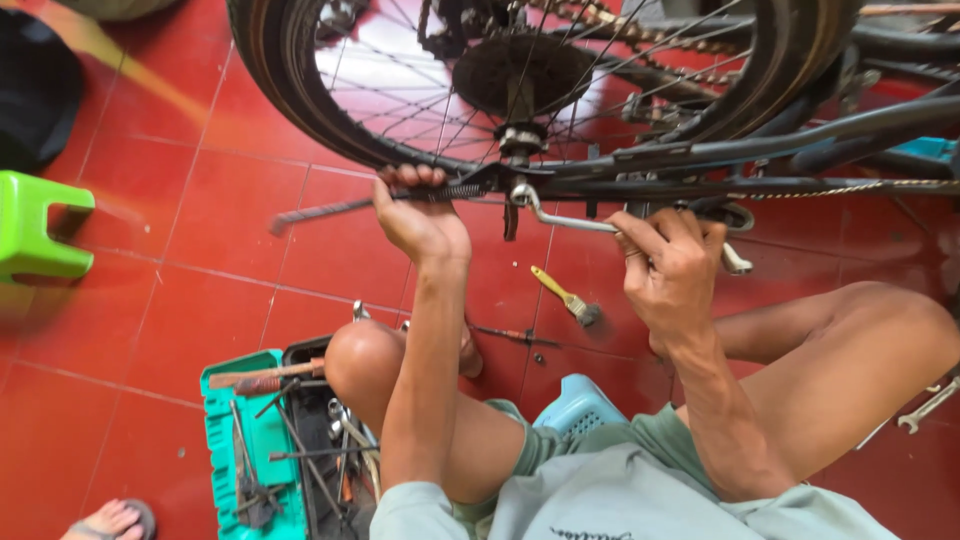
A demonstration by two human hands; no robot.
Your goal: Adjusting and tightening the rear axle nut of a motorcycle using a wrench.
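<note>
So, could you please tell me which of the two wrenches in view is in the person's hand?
The silver wrench on the axle nut, gripped by the right hand. The other wrench lies untouched on the red floor at the far right.

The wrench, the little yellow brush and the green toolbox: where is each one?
wrench (575, 222), head view, middle of its metal shaft.
yellow brush (553, 285), head view, on its yellow handle.
green toolbox (262, 440), head view, on its green tray.

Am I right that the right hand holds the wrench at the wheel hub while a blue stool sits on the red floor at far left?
Not quite: the head view shows the stool is green, not blue. The right hand does hold the wrench at the wheel hub.
</note>
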